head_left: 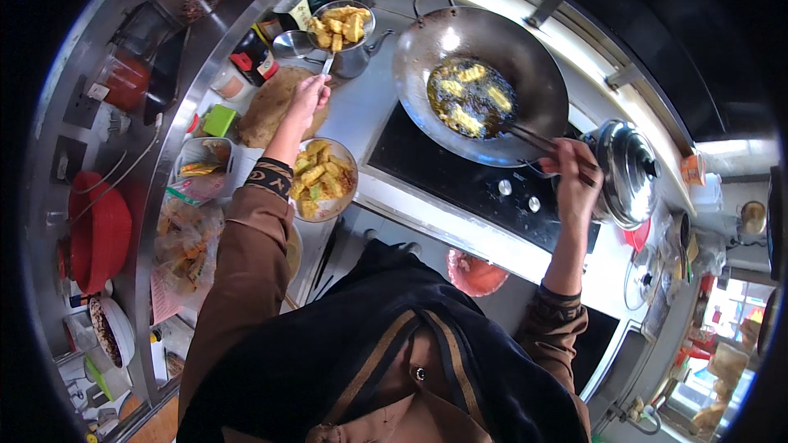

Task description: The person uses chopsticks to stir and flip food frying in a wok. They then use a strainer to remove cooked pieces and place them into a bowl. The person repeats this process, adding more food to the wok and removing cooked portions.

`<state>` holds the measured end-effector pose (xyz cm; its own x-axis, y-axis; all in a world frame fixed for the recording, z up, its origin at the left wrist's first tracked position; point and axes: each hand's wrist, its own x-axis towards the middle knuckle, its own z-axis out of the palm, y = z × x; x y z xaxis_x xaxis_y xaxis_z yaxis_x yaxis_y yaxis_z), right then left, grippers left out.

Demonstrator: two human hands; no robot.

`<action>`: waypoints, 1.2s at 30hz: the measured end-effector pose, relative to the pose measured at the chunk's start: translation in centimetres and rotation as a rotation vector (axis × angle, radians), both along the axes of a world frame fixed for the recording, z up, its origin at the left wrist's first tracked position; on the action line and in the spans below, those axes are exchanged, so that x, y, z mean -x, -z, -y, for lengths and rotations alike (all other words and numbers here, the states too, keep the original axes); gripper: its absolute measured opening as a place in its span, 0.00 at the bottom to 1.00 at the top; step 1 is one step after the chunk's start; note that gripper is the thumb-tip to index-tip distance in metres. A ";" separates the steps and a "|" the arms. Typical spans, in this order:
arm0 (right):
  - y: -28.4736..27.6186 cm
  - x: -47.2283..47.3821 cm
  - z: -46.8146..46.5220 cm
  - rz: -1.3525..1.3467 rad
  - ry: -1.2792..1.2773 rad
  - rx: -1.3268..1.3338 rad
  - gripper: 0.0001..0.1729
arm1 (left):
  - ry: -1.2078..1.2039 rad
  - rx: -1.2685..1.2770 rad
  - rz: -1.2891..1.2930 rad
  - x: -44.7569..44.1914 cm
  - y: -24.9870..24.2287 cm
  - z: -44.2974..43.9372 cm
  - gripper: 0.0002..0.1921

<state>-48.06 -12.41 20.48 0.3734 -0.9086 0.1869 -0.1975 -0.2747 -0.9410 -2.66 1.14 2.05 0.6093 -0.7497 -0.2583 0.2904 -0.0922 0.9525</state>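
Note:
My left hand (309,100) grips the handle of a strainer ladle (341,26), which is heaped with golden fried pieces (345,23). The ladle is over the counter near a metal pot with a spout (354,61). In my right hand (572,172) is a pair of chopsticks (534,138), their tips reaching into a large wok (523,61) on the cooktop. Several battered pieces (463,120) float in the dark bubbling oil (474,95). Below my left wrist sits a bowl (348,197) of yellow battered pieces (319,175).
A lidded steel pot (625,175) stands right of the wok. A round wooden board (265,111), sauce bottles (252,55) and a plastic container (203,163) line the left counter. A metal shelf (163,154) runs along the left. Below the counter's front edge is a pink basin (474,274).

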 end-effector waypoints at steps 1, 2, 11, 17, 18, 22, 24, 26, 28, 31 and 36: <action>0.1 -0.2 -0.2 -0.055 -0.070 -0.036 0.11 | -0.018 -0.036 -0.030 0.1 -0.1 -0.1 0.15; 0.1 -0.3 -0.3 -0.234 -0.119 -0.099 0.10 | -0.030 -0.056 -0.061 0.3 -0.1 -0.2 0.16; -0.2 -0.4 -1.2 -0.136 -0.192 -0.042 0.09 | -0.222 -0.080 -0.344 3.7 -0.7 -2.5 0.33; 0.8 -0.6 -1.4 -0.132 -0.256 0.001 0.10 | -0.319 -0.090 -0.142 15.0 -2.2 -10.0 0.26; 0.8 -0.9 -1.5 -0.024 -0.200 0.029 0.10 | -0.264 -0.100 -0.118 17.8 -2.3 -12.2 0.24; -0.4 -1.8 -2.9 -0.164 -0.344 0.072 0.08 | -0.167 -0.089 -0.016 27.3 -3.2 -20.3 0.23; -0.6 -2.5 -4.8 -0.103 -0.373 0.121 0.07 | -0.167 -0.103 0.044 29.2 -3.7 -24.5 0.25; 0.2 -3.6 -7.3 0.026 -0.533 0.355 0.07 | -0.214 -0.179 0.116 30.9 -4.0 -28.6 0.24; 2.6 -5.8 -10.1 -0.001 -0.641 0.588 0.12 | -0.320 -0.288 0.194 31.7 -4.1 -31.3 0.21; 9.3 -9.6 -16.4 -0.057 -0.863 0.535 0.18 | -0.499 -0.333 0.246 32.7 -3.8 -34.3 0.14; 18.8 -16.4 -22.0 -0.047 -1.119 0.916 0.19 | -0.651 -0.227 0.147 32.5 -2.3 -37.8 0.10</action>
<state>-31.70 9.58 1.65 0.8167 0.2882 0.4999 0.4957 -0.7939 -0.3521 -35.15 38.95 4.40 0.9562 -0.1584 -0.2461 0.2241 -0.1443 0.9638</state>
